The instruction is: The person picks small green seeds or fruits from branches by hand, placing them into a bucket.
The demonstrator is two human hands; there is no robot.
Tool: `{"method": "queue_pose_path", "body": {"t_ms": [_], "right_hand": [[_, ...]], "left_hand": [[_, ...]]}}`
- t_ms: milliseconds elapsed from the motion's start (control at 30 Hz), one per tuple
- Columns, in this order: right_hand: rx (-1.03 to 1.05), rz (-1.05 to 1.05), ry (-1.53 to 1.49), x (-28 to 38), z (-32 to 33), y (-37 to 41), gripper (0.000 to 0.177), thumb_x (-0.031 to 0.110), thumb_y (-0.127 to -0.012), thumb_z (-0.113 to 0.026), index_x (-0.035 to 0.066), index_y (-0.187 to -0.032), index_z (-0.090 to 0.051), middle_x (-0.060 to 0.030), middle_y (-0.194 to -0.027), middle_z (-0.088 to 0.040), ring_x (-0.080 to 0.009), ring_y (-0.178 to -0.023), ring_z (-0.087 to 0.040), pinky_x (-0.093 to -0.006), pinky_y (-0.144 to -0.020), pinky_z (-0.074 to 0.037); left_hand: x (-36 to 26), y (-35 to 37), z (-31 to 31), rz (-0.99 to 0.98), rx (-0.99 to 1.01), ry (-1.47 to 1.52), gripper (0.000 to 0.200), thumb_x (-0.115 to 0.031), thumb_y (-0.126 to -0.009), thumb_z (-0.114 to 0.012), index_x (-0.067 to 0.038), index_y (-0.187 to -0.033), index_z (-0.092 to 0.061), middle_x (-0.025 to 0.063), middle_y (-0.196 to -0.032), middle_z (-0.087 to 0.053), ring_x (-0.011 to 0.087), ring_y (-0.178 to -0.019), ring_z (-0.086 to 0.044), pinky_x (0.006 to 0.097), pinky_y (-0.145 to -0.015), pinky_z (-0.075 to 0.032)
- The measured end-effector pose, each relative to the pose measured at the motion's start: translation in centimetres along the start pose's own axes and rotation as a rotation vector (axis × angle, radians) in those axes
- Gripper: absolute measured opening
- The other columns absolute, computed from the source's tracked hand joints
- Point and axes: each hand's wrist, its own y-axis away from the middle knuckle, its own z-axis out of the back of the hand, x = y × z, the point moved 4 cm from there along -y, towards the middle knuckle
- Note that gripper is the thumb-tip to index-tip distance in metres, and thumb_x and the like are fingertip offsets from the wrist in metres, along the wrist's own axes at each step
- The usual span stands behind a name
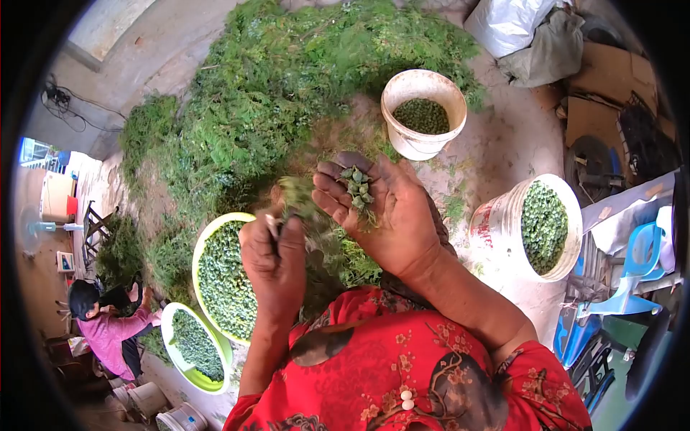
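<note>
My right hand (392, 205) is turned palm up, its fingers slightly curled and stained dark. A small heap of green seed cones (356, 188) with bits of leaf lies on that palm and fingers. To its left, my left hand (275, 248) is closed, thumb against the curled fingers. A small pale bit shows at its fingertips, but I cannot make out what it holds. Blurred green foliage (298, 194) appears just above this hand. Close beside it stands a yellow-green rimmed tub (203, 241) full of green cones.
Cut green branches (287, 79) cover the floor ahead. A white bucket (424, 146) partly filled with cones stands beyond my right hand; a fuller bucket (496, 226) is farther right. Left are another green-rimmed tub (224, 345) and a seated person in pink (118, 327). Blue plastic items (629, 276) lie right.
</note>
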Motion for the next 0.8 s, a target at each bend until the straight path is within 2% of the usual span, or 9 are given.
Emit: {"method": "queue_pose_path", "body": {"t_ms": [33,100,200,300,433,600,633,700,800], "right_hand": [[-0.001,0.005,-0.002,-0.1,0.3,-0.2,0.034,0.027,-0.096,-0.036,0.0,-0.112,-0.047,-0.0167,-0.11,-0.052,-0.0276,-0.107,-0.051,-0.0423,-0.096,-0.042],[0.041,-0.012,-0.169,-0.4,0.8,-0.4,0.038,0.03,-0.096,-0.032,-0.001,-0.109,-0.05,-0.0184,-0.113,-0.055,-0.0313,-0.11,-0.05,-0.0434,-0.099,-0.039],[-0.049,0.168,0.045,-0.9,0.3,-0.3,0.036,0.029,-0.096,-0.032,0.001,-0.107,-0.051,-0.0162,-0.112,-0.057,-0.0288,-0.111,-0.051,-0.0416,-0.099,-0.039],[0.038,0.205,0.034,-1.1,0.9,-0.7,0.035,0.028,-0.096,-0.032,0.001,-0.106,-0.051,-0.0168,-0.112,-0.057,-0.0287,-0.11,-0.051,-0.0404,-0.1,-0.038],[0.078,0.116,-0.113,-1.0,1.4,-0.2,0.034,0.027,-0.096,-0.033,0.0,-0.107,-0.05,-0.0161,-0.113,-0.056,-0.0281,-0.111,-0.051,-0.0397,-0.1,-0.037],[0.187,0.412,0.738,-0.3,1.2,1.6,0.019,0.01,-0.094,-0.044,0.002,-0.11,-0.046,-0.009,-0.105,-0.055,-0.0161,-0.103,-0.051,-0.0288,-0.094,-0.04],[0.189,0.413,0.737,-0.1,0.9,1.5,0.019,0.01,-0.094,-0.044,0.002,-0.11,-0.046,-0.009,-0.105,-0.055,-0.0161,-0.103,-0.051,-0.0288,-0.094,-0.04],[0.07,0.0,0.076,-1.0,1.2,1.2,0.02,0.007,-0.09,-0.052,0.004,-0.109,-0.048,-0.0054,-0.1,-0.055,-0.0126,-0.097,-0.052,-0.0238,-0.087,-0.041],[0.059,0.085,0.214,-1.7,1.6,1.2,0.02,0.014,-0.091,-0.054,0.006,-0.108,-0.049,-0.0028,-0.099,-0.056,-0.0094,-0.092,-0.052,-0.0226,-0.082,-0.042]], "left_hand": [[-0.3,0.2,-0.5,-0.085,0.051,-0.192,0.011,-0.013,-0.086,-0.06,-0.002,-0.089,-0.06,-0.001,-0.077,-0.057,0.0053,-0.068,-0.049,0.0183,-0.062,-0.04],[-2.6,0.3,-2.5,0.072,0.126,0.061,0.017,-0.015,-0.08,-0.068,-0.002,-0.088,-0.061,-0.0009,-0.074,-0.058,0.0059,-0.067,-0.049,0.0192,-0.061,-0.041],[-2.5,-0.3,-4.3,-0.013,0.137,-0.295,0.026,-0.017,-0.068,-0.076,0.0,-0.085,-0.064,-0.0007,-0.068,-0.058,0.0055,-0.061,-0.048,0.0208,-0.056,-0.04],[-3.7,-0.9,-4.7,0.116,0.127,-0.318,0.021,-0.014,-0.071,-0.073,0.001,-0.082,-0.063,-0.0009,-0.064,-0.057,0.0046,-0.057,-0.046,0.021,-0.052,-0.039],[-2.4,-0.7,-4.5,-0.049,0.114,-0.257,0.011,-0.006,-0.076,-0.068,0.001,-0.081,-0.062,-0.003,-0.062,-0.055,0.0014,-0.057,-0.044,0.0185,-0.05,-0.037],[-1.8,-0.8,-4.0,0.086,0.07,-0.075,0.01,-0.004,-0.077,-0.066,0.0,-0.084,-0.061,-0.003,-0.066,-0.056,0.0013,-0.058,-0.045,0.0177,-0.051,-0.037],[-1.8,-0.9,-4.0,0.12,0.094,-0.1,0.011,-0.004,-0.076,-0.066,0.0,-0.085,-0.061,-0.0013,-0.067,-0.058,0.0019,-0.059,-0.046,0.0181,-0.052,-0.039],[-1.9,-0.9,-3.9,0.133,0.102,-0.128,0.011,-0.003,-0.076,-0.066,0.0,-0.085,-0.061,-0.0008,-0.066,-0.058,0.0026,-0.058,-0.047,0.0185,-0.052,-0.039],[-1.3,-0.7,-4.2,0.113,0.103,-0.144,0.008,-0.003,-0.076,-0.065,0.0,-0.082,-0.06,-0.0035,-0.064,-0.055,0.0015,-0.058,-0.045,0.0178,-0.051,-0.037]]}}
